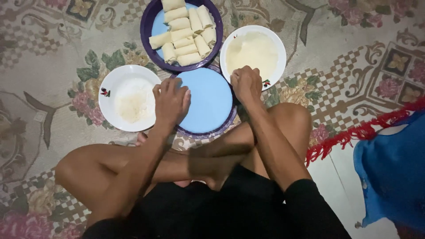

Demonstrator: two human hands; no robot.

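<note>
A person is sitting cross-legged on a patterned floral carpet (53, 40), with both bare hands reaching forward to a blue plate (210, 102) lying on the carpet just in front of the knees. The left hand (170, 102) is resting on the plate's left edge, fingers curled loosely downward; whether it is holding anything cannot be told from this view. The right hand (246, 84) is sitting at the plate's upper right edge, closed into a loose fist, knuckles toward the camera, and anything inside it is hidden. To the left, just beside the plate, a white bowl (110, 95) is holding pale crumbs. To the upper right, another white bowl (230, 44) is holding a creamy white liquid, its rim just behind the right hand. Beyond the plate, a purple dish (146, 26) is carrying a pile of pale rolled wraps (183, 33). A blue cloth (392, 172) with a red fringe is lying at the right.
</note>
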